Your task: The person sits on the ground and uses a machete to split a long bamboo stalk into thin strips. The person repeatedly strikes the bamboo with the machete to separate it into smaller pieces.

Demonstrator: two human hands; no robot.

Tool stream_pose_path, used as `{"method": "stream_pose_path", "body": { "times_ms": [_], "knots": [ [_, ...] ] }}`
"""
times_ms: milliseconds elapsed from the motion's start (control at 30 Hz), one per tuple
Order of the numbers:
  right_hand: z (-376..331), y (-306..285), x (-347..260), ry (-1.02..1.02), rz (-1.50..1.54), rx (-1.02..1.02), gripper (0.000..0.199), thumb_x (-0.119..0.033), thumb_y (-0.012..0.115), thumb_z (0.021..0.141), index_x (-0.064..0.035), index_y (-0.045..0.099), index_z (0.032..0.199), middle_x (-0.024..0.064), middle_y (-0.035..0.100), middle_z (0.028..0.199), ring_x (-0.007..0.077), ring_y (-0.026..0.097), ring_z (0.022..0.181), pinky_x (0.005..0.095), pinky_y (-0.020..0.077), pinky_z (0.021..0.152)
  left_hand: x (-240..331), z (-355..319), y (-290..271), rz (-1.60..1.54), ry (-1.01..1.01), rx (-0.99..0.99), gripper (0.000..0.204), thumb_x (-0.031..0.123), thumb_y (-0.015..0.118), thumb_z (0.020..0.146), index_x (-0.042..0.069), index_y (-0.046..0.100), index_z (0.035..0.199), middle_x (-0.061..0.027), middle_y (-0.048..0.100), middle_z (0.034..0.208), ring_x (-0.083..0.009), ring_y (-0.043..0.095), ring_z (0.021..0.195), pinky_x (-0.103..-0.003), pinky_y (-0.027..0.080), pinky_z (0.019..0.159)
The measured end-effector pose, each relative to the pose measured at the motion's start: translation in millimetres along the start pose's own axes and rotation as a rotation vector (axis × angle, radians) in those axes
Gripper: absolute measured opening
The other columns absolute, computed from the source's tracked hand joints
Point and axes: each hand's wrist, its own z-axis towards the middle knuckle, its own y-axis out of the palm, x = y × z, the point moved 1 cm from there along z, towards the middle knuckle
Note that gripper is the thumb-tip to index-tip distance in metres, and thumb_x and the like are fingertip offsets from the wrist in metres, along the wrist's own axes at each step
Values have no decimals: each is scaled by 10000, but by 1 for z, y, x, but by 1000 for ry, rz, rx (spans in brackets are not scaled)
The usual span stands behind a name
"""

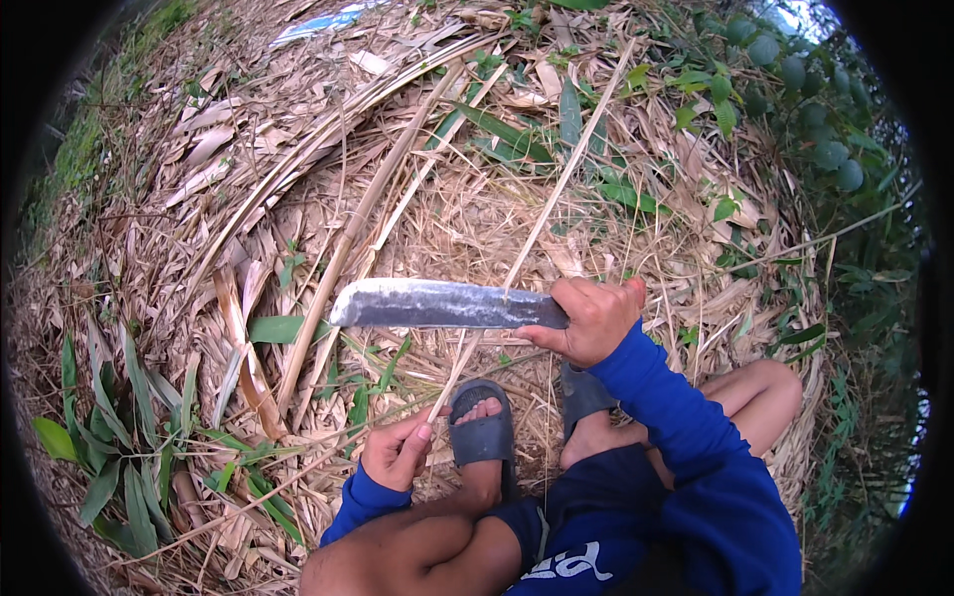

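Note:
My right hand (594, 320) is closed around the near end of a machete (437, 303), whose handle is hidden in my grip. The broad grey blade points left, with a pale, bright strip along its far edge. My left hand (396, 452) pinches the lower end of a long, thin, pale strip (561, 191) that looks like split bamboo or cane. From my fingers the strip slants up and to the right, passing beneath the blade, and its far end reaches the upper middle of the view. The blade crosses it near my right hand; whether they touch, I cannot tell.
Dry leaves and husks (209, 149) cover the ground. Long dry stalks (343, 233) lie at the left of the middle. A green plant (124, 452) grows at the lower left, and leafy bushes (820, 129) stand at the right. My sandalled feet (481, 422) are just below the blade.

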Motion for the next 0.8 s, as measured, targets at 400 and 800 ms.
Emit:
{"method": "stream_pose_path", "body": {
  "times_ms": [400,800],
  "knots": [
    [30,-18,133,429,-69,-105,575,-577,529,887,-35,606,711,179,537,529,372,583,542,465,457,531,-41,-52,-46,62,-186,-40,331,193,489,992,-14,596,1227,43,439,594,-40,386,506,-212,324,477],
    [32,-21,124,335,-113,-181,585,-618,496,881,-51,599,783,177,599,618,369,620,600,476,485,564,-52,-67,-61,278,-42,-75,350,196,506,982,-27,577,1241,22,475,611,-61,420,528,-234,367,505]
  ]
}}
